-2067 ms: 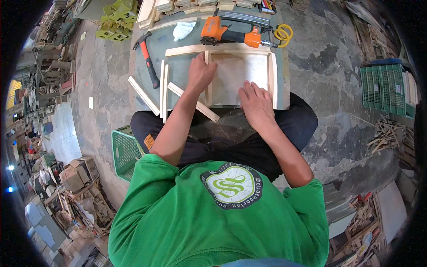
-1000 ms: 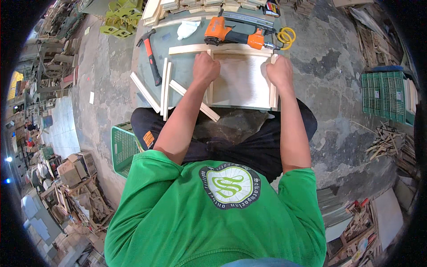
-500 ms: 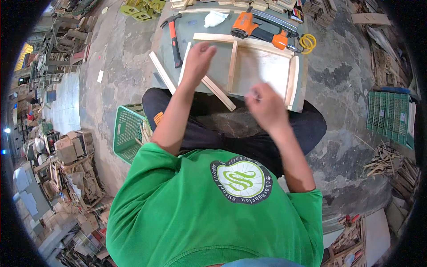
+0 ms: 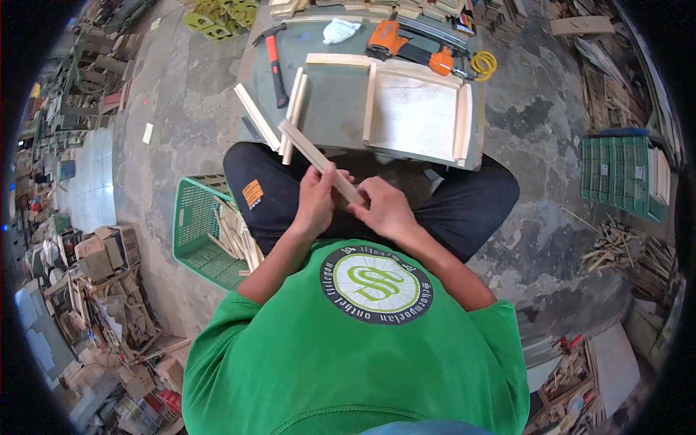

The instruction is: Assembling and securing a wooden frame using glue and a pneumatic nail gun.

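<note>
My left hand (image 4: 317,200) is closed round the middle of a pale wooden strip (image 4: 307,151), and my right hand (image 4: 386,208) grips its near end. The strip slants away to the left over my lap, its far end reaching the edge of a low green-grey table (image 4: 333,101). On the table's left, two loose slats (image 4: 255,114) lie beside a hammer (image 4: 274,69) with a red and black handle. A partly framed white panel (image 4: 412,109) rests on the right side, bordered by wooden strips. Behind it lies an orange nail gun (image 4: 406,49).
A white crumpled item (image 4: 341,31) and stacked wood pieces (image 4: 362,10) are at the table's far side. A yellow coiled hose (image 4: 483,65) hangs by the nail gun. At my left stands a green crate (image 4: 190,235) with wood offcuts; more green crates (image 4: 616,174) stand far right.
Both hands have drawn back toward my lap. The strip that lay at the table's near edge is now lifted and held in both hands.
</note>
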Tool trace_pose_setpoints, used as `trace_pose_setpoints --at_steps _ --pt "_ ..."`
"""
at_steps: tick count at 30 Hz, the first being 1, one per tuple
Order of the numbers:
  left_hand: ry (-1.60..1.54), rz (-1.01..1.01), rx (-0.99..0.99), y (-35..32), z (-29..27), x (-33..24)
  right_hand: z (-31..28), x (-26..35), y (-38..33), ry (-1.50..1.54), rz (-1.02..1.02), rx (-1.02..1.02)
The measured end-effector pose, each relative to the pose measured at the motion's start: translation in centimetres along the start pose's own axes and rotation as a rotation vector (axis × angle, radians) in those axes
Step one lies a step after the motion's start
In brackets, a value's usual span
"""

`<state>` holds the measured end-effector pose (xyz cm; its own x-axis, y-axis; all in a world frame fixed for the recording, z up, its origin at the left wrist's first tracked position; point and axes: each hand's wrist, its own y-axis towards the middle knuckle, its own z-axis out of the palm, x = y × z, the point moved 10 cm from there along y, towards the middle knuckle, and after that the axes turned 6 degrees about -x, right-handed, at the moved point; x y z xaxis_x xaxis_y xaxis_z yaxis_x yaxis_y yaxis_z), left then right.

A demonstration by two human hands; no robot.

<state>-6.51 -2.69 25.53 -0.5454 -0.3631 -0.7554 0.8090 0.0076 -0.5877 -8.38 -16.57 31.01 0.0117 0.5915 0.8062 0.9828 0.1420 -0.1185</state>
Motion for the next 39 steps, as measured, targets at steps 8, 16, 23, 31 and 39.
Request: trace_pose_setpoints --at_steps 8,16,23,31,39 --pt "0.676 -0.068 0.72 -3.9 6.7 -1.4 -5.7 -4.6 -1.7 1.138 0.183 -0.31" --pt "0.799 -0.227 0.777 -1.2 7.2 2.6 -6.7 -15.7 -5.9 1.326 0.49 -0.731" --pt "0.312 -0.077 0.185 3.9 3.9 1.6 -6.4 -18.7 -5.1 1.298 0.669 -0.956" --pt "0.095 -0.142 0.046 4.4 2.6 4.0 -6.6 -19.7 -5.0 1.196 0.745 -1.047" --pt "0.284 -0.045 0.018 5.4 2.3 3.2 -7.1 -20.2 -5.1 1.155 0.71 -1.097"
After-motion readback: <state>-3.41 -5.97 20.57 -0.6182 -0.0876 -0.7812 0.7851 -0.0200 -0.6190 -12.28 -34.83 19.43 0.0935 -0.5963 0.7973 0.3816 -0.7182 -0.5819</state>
